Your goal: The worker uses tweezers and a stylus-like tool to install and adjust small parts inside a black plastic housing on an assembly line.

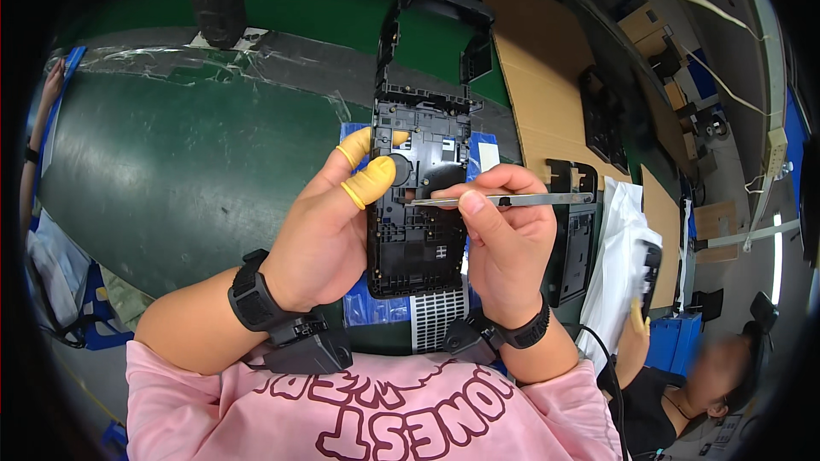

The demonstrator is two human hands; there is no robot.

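A long black plastic housing (427,243) with an open frame at its far end is held up over the table. My left hand (329,230) grips its left edge, with yellow finger cots on the thumb and a finger. The thumb lies beside a round black part (402,170) on the housing. Metal tweezers (538,200) are pinched in my right hand (512,239), their tips pointing left over the middle of the housing. Whether the tips hold anything is too small to tell. Beneath the housing lie a blue plastic bag (363,311) and a white slotted sheet (437,324).
On the right, another black housing (574,252) lies near a cardboard sheet (538,77) and white plastic film (611,248). A co-worker (675,401) in dark clothing holds a black part at the lower right. Another person's arm (43,115) shows at far left. The green table (171,171) has a taped dark strip.
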